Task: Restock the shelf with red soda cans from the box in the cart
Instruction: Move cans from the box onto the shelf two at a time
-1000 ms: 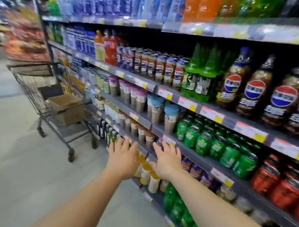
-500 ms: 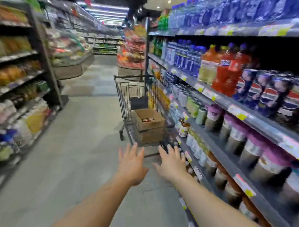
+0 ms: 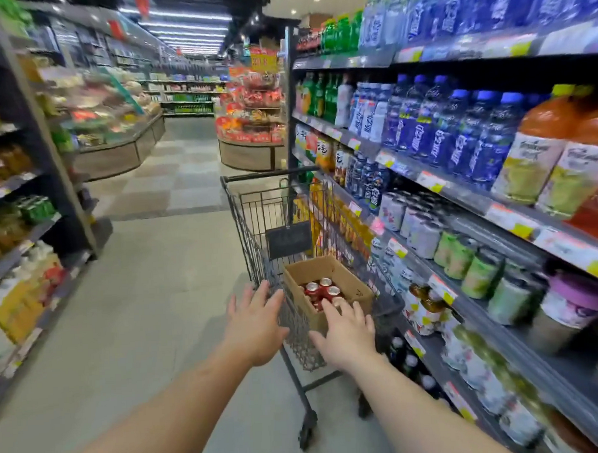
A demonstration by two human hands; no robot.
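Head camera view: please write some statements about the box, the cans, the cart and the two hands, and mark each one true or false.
1. The cardboard box sits inside the cart. True.
2. The red cans fill the box completely. False: only a few cans are visible.
3. The right hand grips a can. False: its fingers are spread and hold nothing.
4. The left hand is open and empty. True.
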